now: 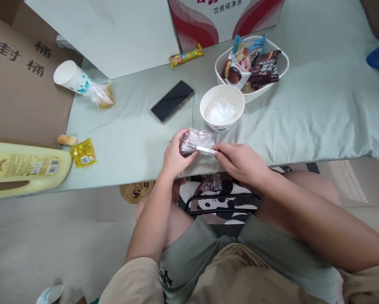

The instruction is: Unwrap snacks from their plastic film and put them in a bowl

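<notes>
My left hand [175,156] is closed around a small dark reddish-brown bundle wrapped in clear plastic film [199,138], at the front edge of the cloth-covered table. What is inside the wrap cannot be made out. Between the fingers of my right hand [241,160] is a slim tool with a white handle [206,150]. Its thin dark tip points left and lies against or just over the wrap. Just behind the bundle stands a white paper bowl [222,107] with crumpled clear plastic in it.
A white basket [284,69] of packaged snacks stands behind the bowl. Left of it lie a phone [173,101] and a yellow snack bar [186,56]. Farther left are a tipped paper cup [70,78], a yellow packet [83,153] and a large yellow bottle [27,169]. Boxes line the back.
</notes>
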Tool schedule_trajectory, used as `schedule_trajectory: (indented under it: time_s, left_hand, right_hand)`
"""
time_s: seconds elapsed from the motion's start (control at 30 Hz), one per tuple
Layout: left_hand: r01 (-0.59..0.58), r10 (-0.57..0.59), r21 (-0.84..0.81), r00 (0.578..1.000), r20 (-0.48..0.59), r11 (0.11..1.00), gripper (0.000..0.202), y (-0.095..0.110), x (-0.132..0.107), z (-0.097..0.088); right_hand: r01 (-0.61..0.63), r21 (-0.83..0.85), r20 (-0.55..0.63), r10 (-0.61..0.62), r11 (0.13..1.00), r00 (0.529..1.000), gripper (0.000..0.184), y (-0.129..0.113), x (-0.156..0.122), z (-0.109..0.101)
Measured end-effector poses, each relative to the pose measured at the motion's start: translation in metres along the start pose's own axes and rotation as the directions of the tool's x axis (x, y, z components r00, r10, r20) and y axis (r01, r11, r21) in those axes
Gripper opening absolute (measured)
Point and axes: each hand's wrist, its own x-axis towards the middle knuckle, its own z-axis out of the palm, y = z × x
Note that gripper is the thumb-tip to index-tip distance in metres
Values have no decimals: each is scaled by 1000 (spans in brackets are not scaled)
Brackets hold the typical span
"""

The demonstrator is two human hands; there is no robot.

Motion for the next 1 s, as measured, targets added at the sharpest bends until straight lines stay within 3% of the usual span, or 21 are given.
schedule_trajectory:
  time_s: [0.13,0.3,0.43,0.53,0.63,0.73,0.8,0.87,0.93,1.0]
  left_hand:
    - [21,-23,-51,999,-24,998,77,4,0,0]
    - [83,-84,-41,996,-16,996,76,7,1,-3]
    - [-76,85,90,991,-100,993,79,5,3,-3]
    - [-172,209,218,965,-159,961,79,7,5,-2]
    - [-191,220,225,969,-110,955,51,15,8,1]
    - [-136,142,50,978,-153,989,21,24,11,5]
    - [-54,11,-185,974,-226,981,25,29,13,6]
    - [55,-184,-474,955,-232,879,33,32,14,6]
    - [165,-350,-693,927,-134,702,41,33,15,5]
    - [254,-425,-788,905,-10,561,46,34,16,4]
  right_hand:
    - [-71,-110,-15,69,991,997,40,0,5,3]
    - [-203,-214,-80,190,956,978,40,23,-10,-16]
    - [-290,-267,-204,240,919,949,37,48,-23,-27]
    - [-310,-322,-330,201,894,922,36,60,-24,-27]
    - [-231,-366,-387,78,902,919,37,59,-20,-22]
    - [-50,-321,-290,-48,946,956,40,49,-15,-11]
    - [53,-231,-207,-102,972,973,40,39,-13,-3]
    - [119,-115,-169,-137,986,976,43,32,-12,5]
    - [159,-5,-172,-158,987,972,53,26,-10,11]
    - [173,67,-190,-157,983,969,61,24,-8,14]
